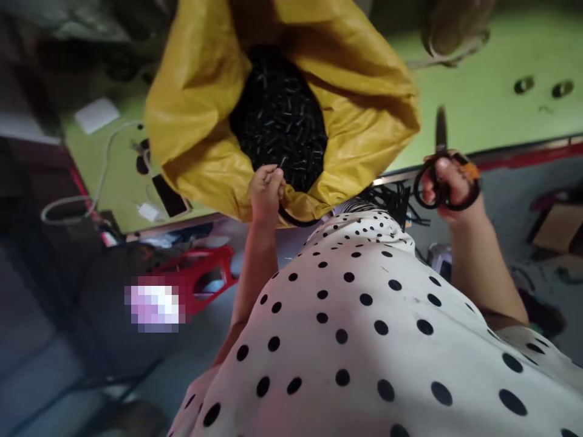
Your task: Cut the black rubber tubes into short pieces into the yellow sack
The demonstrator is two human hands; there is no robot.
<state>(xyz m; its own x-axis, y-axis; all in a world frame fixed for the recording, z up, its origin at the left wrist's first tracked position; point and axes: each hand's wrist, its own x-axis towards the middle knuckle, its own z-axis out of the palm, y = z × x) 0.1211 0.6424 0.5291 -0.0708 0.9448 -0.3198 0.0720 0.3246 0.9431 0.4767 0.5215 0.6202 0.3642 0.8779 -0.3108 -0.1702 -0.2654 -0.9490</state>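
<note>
A large yellow bag (191, 103) stands with its mouth spread wide at the edge of the green table. Many short black tube-like pieces (285, 115) lie inside it. My left hand (266, 189) is closed at the bag's near rim, its thumb pressed to the fingers on the yellow material; whether a small piece is also pinched there, I cannot tell. Off to the right of the bag, my right hand (455, 182) holds black-handled scissors (441, 130), blades together and pointing up. A bundle of thin black strands (394, 200) shows below the bag, near the table edge.
The green table (492, 115) has a red edge strip. On its left part lie a white box (96, 115), a white cable (102, 167) and a dark phone-like slab (169, 195). A red plastic stool (212, 279) stands below left. A brown object (455, 27) sits at the back right.
</note>
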